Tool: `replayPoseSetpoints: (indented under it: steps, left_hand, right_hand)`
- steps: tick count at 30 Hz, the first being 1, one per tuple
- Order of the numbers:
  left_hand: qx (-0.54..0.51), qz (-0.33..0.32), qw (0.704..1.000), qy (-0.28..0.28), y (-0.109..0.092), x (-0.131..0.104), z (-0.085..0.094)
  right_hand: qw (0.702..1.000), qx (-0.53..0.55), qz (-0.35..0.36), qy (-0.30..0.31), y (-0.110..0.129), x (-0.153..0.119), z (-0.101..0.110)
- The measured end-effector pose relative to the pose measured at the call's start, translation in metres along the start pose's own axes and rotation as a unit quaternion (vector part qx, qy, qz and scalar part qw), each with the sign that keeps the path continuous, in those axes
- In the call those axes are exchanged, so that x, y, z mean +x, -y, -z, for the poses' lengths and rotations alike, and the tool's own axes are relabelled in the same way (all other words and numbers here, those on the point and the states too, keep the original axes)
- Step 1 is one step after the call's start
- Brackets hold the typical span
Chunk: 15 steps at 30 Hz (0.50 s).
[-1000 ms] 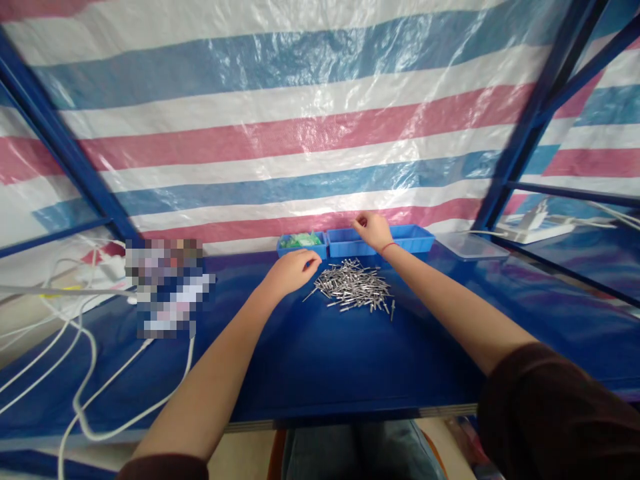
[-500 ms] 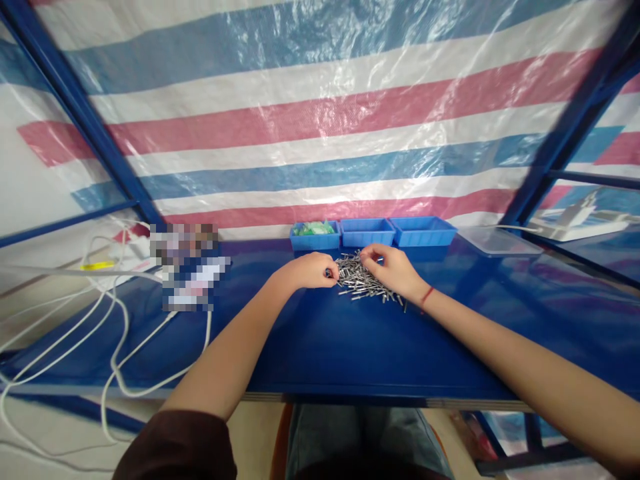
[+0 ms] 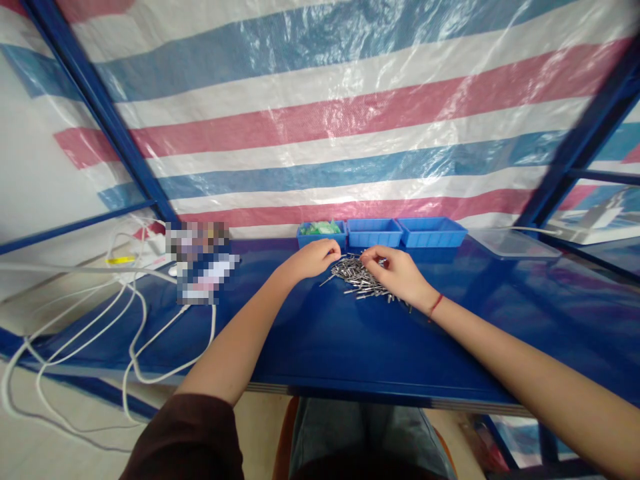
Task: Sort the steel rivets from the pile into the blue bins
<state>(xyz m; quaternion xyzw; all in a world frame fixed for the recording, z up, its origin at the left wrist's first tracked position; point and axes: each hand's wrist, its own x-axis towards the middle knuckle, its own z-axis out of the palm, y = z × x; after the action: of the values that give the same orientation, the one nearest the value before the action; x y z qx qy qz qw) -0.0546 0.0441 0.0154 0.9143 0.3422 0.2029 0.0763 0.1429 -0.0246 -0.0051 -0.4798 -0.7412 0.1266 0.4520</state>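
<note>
A pile of thin silvery metal pieces (image 3: 361,279) lies on the blue table (image 3: 340,340). My left hand (image 3: 316,259) is just above the pile's left edge, in front of the left bin, with its fingers pinched together; what they hold is too small to make out. My right hand (image 3: 393,268) rests over the right part of the pile, its thumb and fingers curled together at the metal pieces. Anything between those fingertips is hidden or too small to tell.
Behind the pile stand a blue bin with green contents (image 3: 321,233), a middle blue bin (image 3: 374,233) and a right blue bin (image 3: 433,233). A clear flat lid (image 3: 514,244) lies at the right. White cables (image 3: 143,333) and blurred-out items (image 3: 207,273) are at the left.
My left hand has moved up and back, from the pile's left side toward the left bin. My right hand stays at the pile. The whole view has shifted slightly.
</note>
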Motion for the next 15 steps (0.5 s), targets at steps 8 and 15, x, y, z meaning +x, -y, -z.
replayPoseSetpoints:
  steps: [8, 15]
  left_hand:
    - [-0.269, 0.024, 0.953, -0.138, -0.035, 0.010, -0.015]
    - [-0.287, 0.033, 0.942, -0.173, -0.052, 0.010, -0.017]
  right_hand:
    - [0.996, 0.076, -0.049, 0.006, 0.002, 0.001, 0.000]
    - [0.927, 0.338, -0.148, 0.073, 0.011, 0.002, 0.000]
